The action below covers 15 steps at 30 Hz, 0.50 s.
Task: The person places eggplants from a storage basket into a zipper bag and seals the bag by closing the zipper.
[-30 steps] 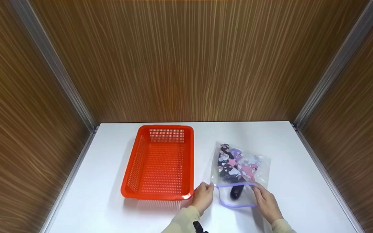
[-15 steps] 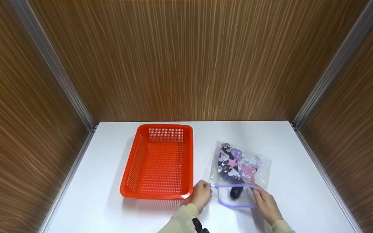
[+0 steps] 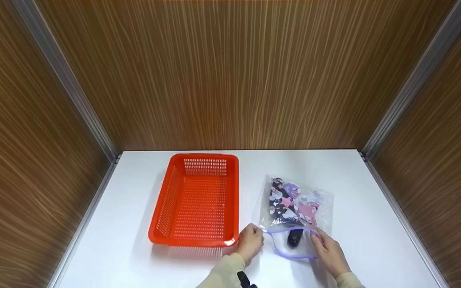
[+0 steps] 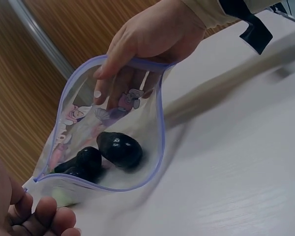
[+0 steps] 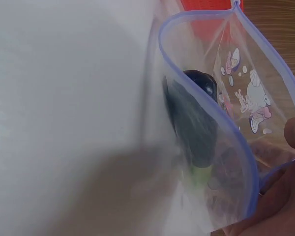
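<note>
A clear zip bag (image 3: 322, 204) with a purple-edged mouth and cartoon prints lies on the white table, its mouth spread towards me. Glossy dark eggplants lie inside; one eggplant (image 3: 294, 237) shows its rounded end at the mouth, and another eggplant (image 4: 88, 162) sits beside it in the left wrist view. The right wrist view shows an eggplant (image 5: 194, 128) with a green end. My left hand (image 3: 250, 242) pinches the bag's left corner, by the white zip slider. My right hand (image 3: 329, 253) grips the right side of the mouth, fingers behind the film and thumb in front.
A red slotted plastic basket (image 3: 235, 200) stands just left of my left hand, with nothing in it. Wood-grain panels (image 3: 230, 80) wall the white table (image 3: 126, 224) at the back and both sides, with metal corner posts.
The bag's mouth has shifted slightly and its lower lip bows a little further towards me. Both hands keep their hold, moving only slightly.
</note>
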Each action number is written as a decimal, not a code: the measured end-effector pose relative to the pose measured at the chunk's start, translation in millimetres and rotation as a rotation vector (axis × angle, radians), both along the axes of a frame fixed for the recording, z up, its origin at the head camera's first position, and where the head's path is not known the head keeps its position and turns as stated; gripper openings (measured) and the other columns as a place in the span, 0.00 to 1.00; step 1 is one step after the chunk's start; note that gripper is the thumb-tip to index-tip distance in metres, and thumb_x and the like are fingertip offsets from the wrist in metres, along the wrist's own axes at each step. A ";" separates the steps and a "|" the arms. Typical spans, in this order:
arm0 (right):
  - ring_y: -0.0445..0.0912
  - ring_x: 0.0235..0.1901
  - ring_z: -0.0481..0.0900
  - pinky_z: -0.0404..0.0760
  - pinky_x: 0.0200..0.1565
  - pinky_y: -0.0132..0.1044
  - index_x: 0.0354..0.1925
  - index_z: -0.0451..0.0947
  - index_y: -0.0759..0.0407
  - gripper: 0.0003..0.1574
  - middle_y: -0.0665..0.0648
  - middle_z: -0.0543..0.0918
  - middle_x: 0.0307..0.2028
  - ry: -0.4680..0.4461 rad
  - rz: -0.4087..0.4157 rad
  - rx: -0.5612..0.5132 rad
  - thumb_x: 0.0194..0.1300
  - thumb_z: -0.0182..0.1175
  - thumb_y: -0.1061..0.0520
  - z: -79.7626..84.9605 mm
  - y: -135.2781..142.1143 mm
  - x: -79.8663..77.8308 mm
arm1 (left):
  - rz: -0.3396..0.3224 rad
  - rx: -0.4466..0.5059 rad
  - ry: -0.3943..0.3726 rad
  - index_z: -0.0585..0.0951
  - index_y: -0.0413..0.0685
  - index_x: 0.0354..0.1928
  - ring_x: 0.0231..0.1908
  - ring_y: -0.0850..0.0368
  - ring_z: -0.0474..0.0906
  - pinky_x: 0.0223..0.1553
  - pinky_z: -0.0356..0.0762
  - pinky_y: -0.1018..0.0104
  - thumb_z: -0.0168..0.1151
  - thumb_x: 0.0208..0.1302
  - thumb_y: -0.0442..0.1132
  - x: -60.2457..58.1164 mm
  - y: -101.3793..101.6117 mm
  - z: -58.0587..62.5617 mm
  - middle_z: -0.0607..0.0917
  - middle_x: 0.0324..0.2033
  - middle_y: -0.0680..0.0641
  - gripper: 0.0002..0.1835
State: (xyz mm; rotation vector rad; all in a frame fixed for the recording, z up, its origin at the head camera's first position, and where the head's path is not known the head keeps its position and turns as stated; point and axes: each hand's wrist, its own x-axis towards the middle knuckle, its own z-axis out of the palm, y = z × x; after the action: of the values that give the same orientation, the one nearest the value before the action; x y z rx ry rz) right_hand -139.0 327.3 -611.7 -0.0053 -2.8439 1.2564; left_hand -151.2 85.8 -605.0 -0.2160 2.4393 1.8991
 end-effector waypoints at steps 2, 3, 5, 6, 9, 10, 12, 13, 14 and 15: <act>0.65 0.55 0.67 0.61 0.56 0.56 0.62 0.62 0.66 0.36 0.71 0.68 0.57 0.004 -0.009 0.017 0.68 0.44 0.40 -0.2 -0.9 0.3 | -0.004 0.020 -0.009 0.70 0.46 0.26 0.19 0.60 0.71 0.21 0.69 0.68 0.47 0.62 0.35 0.9 0.5 1.1 0.74 0.18 0.52 0.08; 0.65 0.50 0.71 0.65 0.53 0.56 0.63 0.61 0.63 0.36 0.72 0.71 0.53 0.005 -0.011 0.024 0.67 0.45 0.40 -0.2 -1.5 0.4 | -0.005 0.024 -0.009 0.70 0.46 0.26 0.19 0.60 0.71 0.21 0.69 0.68 0.47 0.62 0.35 1.5 0.8 1.7 0.74 0.18 0.52 0.07; 0.63 0.42 0.75 0.70 0.47 0.54 0.65 0.60 0.59 0.36 0.71 0.75 0.48 0.032 -0.013 0.035 0.66 0.49 0.41 -0.7 -2.6 1.2 | -0.006 0.032 -0.009 0.70 0.45 0.26 0.19 0.61 0.72 0.21 0.69 0.68 0.47 0.62 0.34 2.6 1.2 3.3 0.74 0.18 0.52 0.08; 0.62 0.42 0.75 0.71 0.45 0.54 0.65 0.59 0.57 0.36 0.69 0.76 0.48 0.059 -0.009 0.031 0.65 0.51 0.43 -1.2 -3.1 1.6 | -0.007 0.039 -0.009 0.70 0.45 0.26 0.19 0.61 0.72 0.22 0.69 0.68 0.47 0.62 0.34 3.3 1.3 4.3 0.74 0.18 0.52 0.07; 0.59 0.35 0.76 0.72 0.40 0.52 0.67 0.55 0.53 0.39 0.65 0.76 0.49 0.139 0.007 0.001 0.62 0.57 0.48 -1.6 -4.7 2.6 | -0.017 0.078 -0.014 0.71 0.44 0.26 0.20 0.60 0.72 0.23 0.70 0.68 0.47 0.62 0.34 5.0 1.8 7.1 0.74 0.18 0.51 0.07; 0.59 0.40 0.76 0.71 0.44 0.54 0.67 0.55 0.53 0.40 0.63 0.73 0.54 0.173 0.011 -0.011 0.61 0.59 0.51 -1.7 -5.4 2.7 | -0.020 0.095 -0.016 0.71 0.44 0.27 0.20 0.60 0.72 0.23 0.70 0.68 0.47 0.62 0.34 5.5 1.9 8.1 0.74 0.18 0.51 0.07; 0.56 0.40 0.76 0.69 0.47 0.54 0.67 0.55 0.53 0.43 0.61 0.70 0.59 0.222 0.016 -0.026 0.58 0.62 0.55 -0.5 -7.3 2.8 | -0.025 0.121 -0.016 0.71 0.43 0.27 0.20 0.59 0.73 0.24 0.71 0.68 0.47 0.62 0.34 6.3 2.2 9.9 0.74 0.18 0.50 0.07; 0.54 0.37 0.75 0.68 0.47 0.54 0.67 0.55 0.53 0.43 0.60 0.69 0.59 0.236 0.017 -0.026 0.57 0.63 0.55 1.0 -8.5 2.9 | -0.027 0.133 -0.016 0.71 0.43 0.28 0.20 0.59 0.73 0.24 0.70 0.68 0.47 0.62 0.34 6.6 2.6 11.1 0.74 0.18 0.50 0.07; 0.51 0.34 0.73 0.68 0.47 0.53 0.67 0.55 0.52 0.44 0.59 0.69 0.59 0.251 0.018 -0.021 0.56 0.64 0.56 2.8 -9.9 3.2 | -0.028 0.136 -0.013 0.71 0.42 0.28 0.20 0.59 0.73 0.24 0.70 0.68 0.48 0.62 0.34 6.9 2.8 12.2 0.74 0.18 0.50 0.07; 0.50 0.35 0.73 0.67 0.48 0.53 0.67 0.56 0.53 0.44 0.59 0.69 0.59 0.273 0.020 -0.018 0.56 0.64 0.56 4.8 -11.6 3.4 | -0.029 0.143 -0.012 0.71 0.42 0.28 0.20 0.59 0.73 0.24 0.70 0.68 0.48 0.62 0.34 7.0 3.1 13.5 0.74 0.18 0.50 0.07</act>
State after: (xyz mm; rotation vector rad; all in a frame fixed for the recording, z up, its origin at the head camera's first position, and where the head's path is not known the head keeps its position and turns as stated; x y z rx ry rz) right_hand -135.6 315.7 -606.9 0.1808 -2.6057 1.1832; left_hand -144.3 88.9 -591.5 -0.1843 2.2738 2.0425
